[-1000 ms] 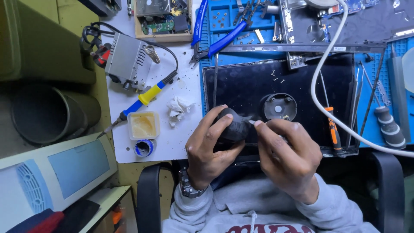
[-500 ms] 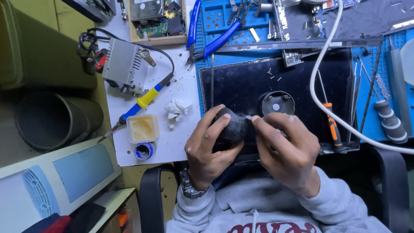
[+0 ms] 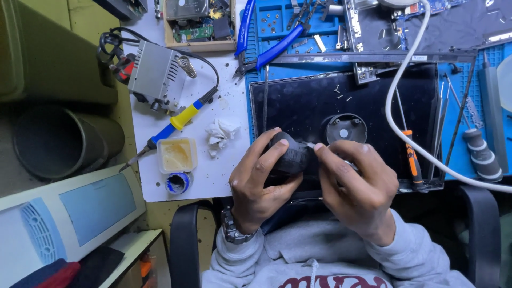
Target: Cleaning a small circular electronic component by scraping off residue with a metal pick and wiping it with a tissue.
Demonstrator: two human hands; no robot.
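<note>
— What do we have in our hands?

— Our left hand [image 3: 258, 184] is curled around a small rounded black housing [image 3: 288, 156], thumb below and fingers over its top, gripping it firmly just above our lap, at the near edge of the black mat [image 3: 314, 101].

— And the right?

— Our right hand [image 3: 357, 184] is closed down to a pinch, its fingertips pressed to the right side of the housing around something thin; we cannot tell what it is.

— What lies around it?

— At one o'clock from the housing, a round black cap [image 3: 345, 128] sits open on the mat. At three o'clock lies an orange-handled screwdriver [image 3: 410, 160], under the white cable [image 3: 405, 122]. At nine o'clock we see crumpled white tissue [image 3: 220, 136], and beyond it a square flux tub [image 3: 177, 155], with a yellow-and-blue soldering iron [image 3: 178, 121] at ten o'clock.
</note>
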